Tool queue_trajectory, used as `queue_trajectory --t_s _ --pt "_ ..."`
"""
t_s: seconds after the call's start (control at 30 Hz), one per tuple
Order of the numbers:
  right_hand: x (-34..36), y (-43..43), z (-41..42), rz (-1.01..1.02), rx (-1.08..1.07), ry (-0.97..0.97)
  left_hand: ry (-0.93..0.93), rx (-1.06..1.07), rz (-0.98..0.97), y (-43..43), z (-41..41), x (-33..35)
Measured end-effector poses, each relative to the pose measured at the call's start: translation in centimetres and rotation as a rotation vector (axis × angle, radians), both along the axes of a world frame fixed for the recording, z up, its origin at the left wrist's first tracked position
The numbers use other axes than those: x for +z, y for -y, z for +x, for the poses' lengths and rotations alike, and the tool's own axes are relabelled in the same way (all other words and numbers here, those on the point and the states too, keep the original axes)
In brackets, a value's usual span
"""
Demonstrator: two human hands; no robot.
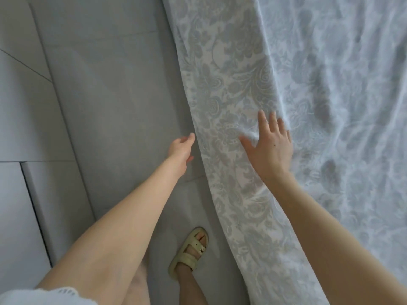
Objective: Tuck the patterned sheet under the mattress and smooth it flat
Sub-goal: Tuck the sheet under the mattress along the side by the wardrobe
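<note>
The patterned sheet (231, 89), pale with grey-blue floral swirls, covers the bed on the right and hangs down its side to the floor line. Its top surface is wrinkled. My right hand (269, 144) lies flat with fingers spread on the sheet at the bed's edge. Lower down, my left hand (181, 147) reaches toward the hanging sheet's bottom edge, fingers loosely apart, holding nothing. The mattress itself is hidden beneath the sheet.
Grey tiled floor (114, 102) runs along the bed's left side. A white cabinet or wall panel (19, 128) borders the far left. My foot in a pale yellow sandal (190, 252) stands close to the bed.
</note>
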State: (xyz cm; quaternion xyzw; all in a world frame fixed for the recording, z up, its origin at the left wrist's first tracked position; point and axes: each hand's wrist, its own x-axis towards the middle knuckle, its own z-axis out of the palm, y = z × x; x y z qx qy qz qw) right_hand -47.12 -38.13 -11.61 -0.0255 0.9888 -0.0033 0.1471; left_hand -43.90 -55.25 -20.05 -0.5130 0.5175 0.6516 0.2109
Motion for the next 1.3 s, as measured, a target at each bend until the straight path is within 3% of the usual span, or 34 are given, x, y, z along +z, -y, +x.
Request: queue_trajectory --t_s 0.17,0.47,0.7,0.8,0.9,1.13,1.3 --pt "1.3 6.7 -8.1 -0.065 0.019 -0.016 -0.094 -0.020 0.024 4.3 -7.0 3.3" --pt "4.5 17.0 -20.7 0.043 0.097 0.010 -0.205 -0.056 -0.093 15.3 -18.5 8.5" --pt "3.2 23.7 -33.9 0.098 0.138 -0.045 -0.122 0.200 -0.011 20.5 -30.4 7.8" --pt "1.1 26.6 -40.5 0.197 0.097 0.043 -0.108 0.196 -0.039 22.4 -36.1 6.6" --pt "0.3 27.0 -43.1 0.169 0.182 0.101 -0.090 0.187 -0.091 24.0 -41.1 5.5" --pt "3.0 21.4 -45.8 -0.320 -0.276 0.167 -0.025 -0.003 -0.114 24.8 -49.6 3.8" --pt "1.8 21.8 -47.9 -0.328 -0.418 0.304 0.004 -0.007 0.072 24.7 -54.3 1.9"
